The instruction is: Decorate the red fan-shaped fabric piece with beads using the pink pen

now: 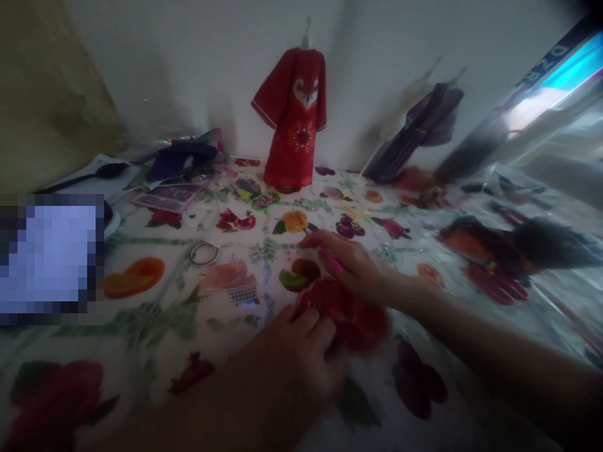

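Note:
My left hand is closed with its fingers curled on a piece of shiny red fabric just above the table. Slightly farther off, my right hand is closed around a slim pink pen-like tool, its fingertips reaching down to the tablecloth. The right wrist passes over the far edge of the red fabric. A few tiny specks lie near those fingertips, too small to name. Left of my hands is a small sheet of shiny dots. Beyond them sits a green-rimmed dish of small multicoloured pieces.
A red miniature gown stands on a form against the wall. A purple garment leans to its right. Dark scissors-like handles lie at right, blurred. A ring, folded cloth and a pixelated screen are at left.

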The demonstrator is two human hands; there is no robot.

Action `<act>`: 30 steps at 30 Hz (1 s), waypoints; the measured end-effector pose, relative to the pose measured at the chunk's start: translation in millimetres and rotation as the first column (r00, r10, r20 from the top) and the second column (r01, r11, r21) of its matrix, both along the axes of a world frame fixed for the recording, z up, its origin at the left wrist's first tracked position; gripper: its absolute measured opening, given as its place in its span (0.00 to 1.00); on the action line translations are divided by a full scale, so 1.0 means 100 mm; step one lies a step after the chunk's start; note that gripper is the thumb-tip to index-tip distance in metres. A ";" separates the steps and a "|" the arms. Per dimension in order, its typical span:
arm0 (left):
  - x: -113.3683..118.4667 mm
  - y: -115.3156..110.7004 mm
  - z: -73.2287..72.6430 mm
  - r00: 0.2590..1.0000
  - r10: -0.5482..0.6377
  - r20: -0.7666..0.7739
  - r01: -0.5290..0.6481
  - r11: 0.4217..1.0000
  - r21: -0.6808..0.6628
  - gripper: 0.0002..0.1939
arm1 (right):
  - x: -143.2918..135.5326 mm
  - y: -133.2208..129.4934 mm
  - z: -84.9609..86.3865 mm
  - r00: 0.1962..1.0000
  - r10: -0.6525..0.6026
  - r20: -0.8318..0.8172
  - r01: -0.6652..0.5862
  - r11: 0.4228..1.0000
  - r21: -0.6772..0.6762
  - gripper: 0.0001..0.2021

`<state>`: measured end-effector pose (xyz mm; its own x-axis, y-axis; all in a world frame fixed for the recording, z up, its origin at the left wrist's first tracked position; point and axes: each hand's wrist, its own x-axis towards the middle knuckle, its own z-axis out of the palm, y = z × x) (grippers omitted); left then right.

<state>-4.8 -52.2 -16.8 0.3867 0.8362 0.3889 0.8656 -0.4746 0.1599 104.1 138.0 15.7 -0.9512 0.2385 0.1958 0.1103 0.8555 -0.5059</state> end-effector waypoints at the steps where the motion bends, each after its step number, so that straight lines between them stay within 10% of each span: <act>1: 0.00 0.00 0.00 1.000 -0.004 0.001 0.004 1.000 0.000 0.05 | 0.00 -0.01 0.00 1.000 0.002 0.001 -0.002 1.000 -0.013 0.14; 13: 0.00 0.00 0.04 1.000 -0.008 -0.017 0.008 1.000 0.003 0.03 | -0.16 -0.04 0.01 0.979 -0.128 -0.157 0.095 0.975 -0.199 0.10; 30: -0.01 0.00 -0.01 0.999 -0.007 -0.031 0.007 1.000 0.016 0.04 | -0.16 -0.08 -0.08 0.992 -0.121 -0.036 0.122 0.992 0.013 0.07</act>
<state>-6.2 -52.0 -17.3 0.4049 0.8271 0.3899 0.8665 -0.4832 0.1251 88.0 130.2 8.0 -0.9077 0.3487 0.2335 0.1963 0.8445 -0.4983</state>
